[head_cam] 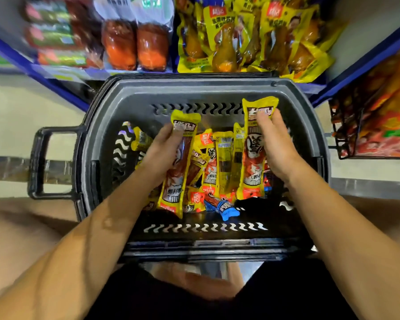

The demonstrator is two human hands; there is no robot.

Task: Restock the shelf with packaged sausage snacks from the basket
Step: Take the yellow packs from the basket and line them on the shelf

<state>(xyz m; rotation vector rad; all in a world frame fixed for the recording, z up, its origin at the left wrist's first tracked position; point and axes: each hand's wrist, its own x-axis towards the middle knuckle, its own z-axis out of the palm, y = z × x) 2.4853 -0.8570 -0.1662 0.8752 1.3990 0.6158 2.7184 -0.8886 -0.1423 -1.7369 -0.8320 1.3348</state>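
Observation:
A dark grey plastic basket [134,93] sits in front of me below the shelf, with several yellow-and-red sausage snack packs [222,162] lying in it. My left hand [162,151] grips one long yellow sausage pack [173,185] near its top, above the basket's left half. My right hand [277,144] holds a second yellow sausage pack [252,158] upright over the basket's right half, fingers curled round its upper part. A blue-ended pack [226,207] lies at the basket's near side.
The blue-edged shelf [56,86] behind the basket carries yellow chicken-leg packs [231,38], orange-red meat packs [134,42] and blurred red-green packs [56,33]. A black wire rack [342,135] with red packages stands at right. The basket handle [39,162] sticks out to the left.

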